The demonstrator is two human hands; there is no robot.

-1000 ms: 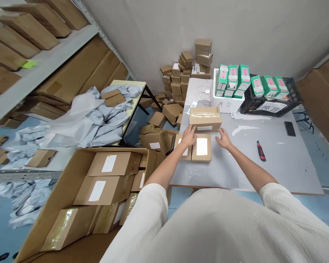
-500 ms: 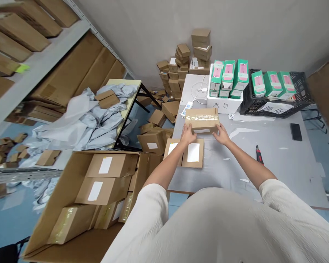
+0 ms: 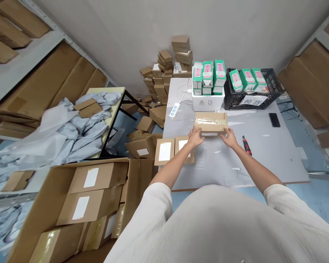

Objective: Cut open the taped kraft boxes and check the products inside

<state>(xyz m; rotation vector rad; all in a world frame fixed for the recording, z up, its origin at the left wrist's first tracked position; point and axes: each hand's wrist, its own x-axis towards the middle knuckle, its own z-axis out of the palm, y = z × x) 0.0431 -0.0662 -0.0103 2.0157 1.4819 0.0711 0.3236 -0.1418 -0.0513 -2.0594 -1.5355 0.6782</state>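
A brown cardboard box [image 3: 211, 126] with clear tape along its top is between my hands over the grey table. My left hand [image 3: 195, 137] grips its near left corner, fingers closed on it. At the near right corner my right hand [image 3: 229, 138] holds it the same way. Two boxes with white labels lie side by side to the left, one a labelled box [image 3: 164, 150], the other partly behind my left forearm. To the right of my right hand is a red and black utility knife [image 3: 246, 145].
A white bin [image 3: 208, 103] and a black crate [image 3: 252, 100] with green-and-pink boxes stand at the table's back. A power strip [image 3: 174, 110] and a phone [image 3: 274, 119] lie on the table [image 3: 265, 160]. A large open carton [image 3: 134, 190] holding several boxes stands at left.
My view has turned right, so the surroundings appear shifted left. Both hands have moved the taped box rightwards over the table, farther from the labelled boxes.
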